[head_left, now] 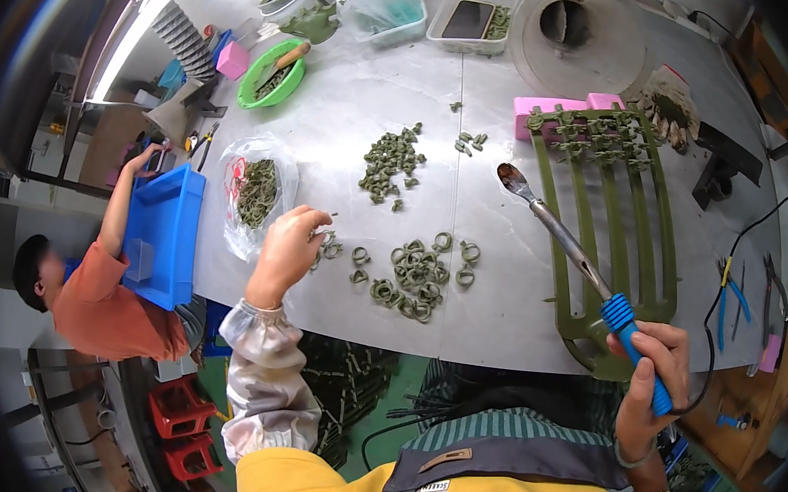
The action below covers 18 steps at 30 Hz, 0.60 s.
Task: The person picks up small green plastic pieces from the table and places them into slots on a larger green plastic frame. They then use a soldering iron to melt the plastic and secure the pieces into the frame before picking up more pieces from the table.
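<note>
The right hand grips a blue-handled corded tool, long axis slanting away leftward, tip foremost; the left hand curls narrowly, its hold unclear.

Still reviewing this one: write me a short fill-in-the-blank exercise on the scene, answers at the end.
1. The right hand grips the corded tool by its ____-coloured handle.
2. At the far end of the rack are ____-coloured blocks.
3. The main ring pile lies to the ____ of the left hand.
4. The bowl holding a wooden-handled implement is bright ____.

Missing words: blue; pink; right; green.
</note>
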{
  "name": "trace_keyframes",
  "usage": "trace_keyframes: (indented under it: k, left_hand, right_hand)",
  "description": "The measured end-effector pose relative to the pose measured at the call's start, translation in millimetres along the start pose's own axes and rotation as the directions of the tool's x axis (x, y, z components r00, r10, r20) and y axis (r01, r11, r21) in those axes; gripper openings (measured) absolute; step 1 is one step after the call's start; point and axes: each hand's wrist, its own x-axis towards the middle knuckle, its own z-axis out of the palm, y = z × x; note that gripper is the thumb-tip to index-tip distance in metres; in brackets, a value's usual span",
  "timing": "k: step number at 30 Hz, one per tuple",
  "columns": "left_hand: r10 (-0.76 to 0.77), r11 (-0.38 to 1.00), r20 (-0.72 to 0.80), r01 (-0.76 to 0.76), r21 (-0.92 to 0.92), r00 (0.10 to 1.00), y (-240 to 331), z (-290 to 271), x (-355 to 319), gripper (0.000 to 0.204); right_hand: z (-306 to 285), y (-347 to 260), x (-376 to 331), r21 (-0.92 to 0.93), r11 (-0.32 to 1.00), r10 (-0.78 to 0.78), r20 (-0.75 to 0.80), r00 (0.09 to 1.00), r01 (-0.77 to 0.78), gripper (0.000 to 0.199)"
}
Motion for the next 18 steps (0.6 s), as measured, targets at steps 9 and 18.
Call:
trace_keyframes:
  k: [9,18]
  left_hand:
    - [-0.064,0.995,0.053,0.068,-0.072,0.997,-18.9,13.5,-0.5,0.018]
    - [-0.001,0.803,-0.134,-0.079,-0.591,0.991,79.3,24.2,46.1,0.028]
  right_hand:
    - [0.3,-12.2,-3.2,0.007,1.0,0.012,0.026,1.0,-0.012,0.02]
    - [-1.8,-9.4,-0.4,-0.046,0.999,-0.028,-0.032,0.999,0.026,0.02]
